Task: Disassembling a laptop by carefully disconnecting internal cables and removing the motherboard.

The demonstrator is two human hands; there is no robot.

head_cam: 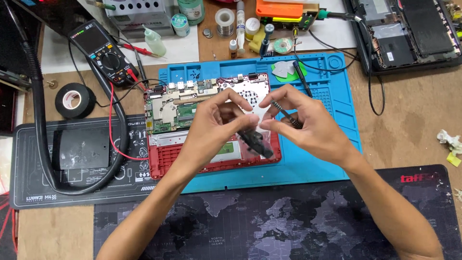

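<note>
Pinching a clear plastic pouch (255,139) (dark part inside): left hand (211,127), right hand (308,125) also gripping a screwdriver (287,114)

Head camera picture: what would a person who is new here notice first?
First the two hands in the middle: the left hand and the right hand together hold a small black part in a clear bag, and the right hand also holds a screwdriver. Under them lies an opened red laptop with its green board bare, on a blue mat. A meter lies at the upper left.
</note>
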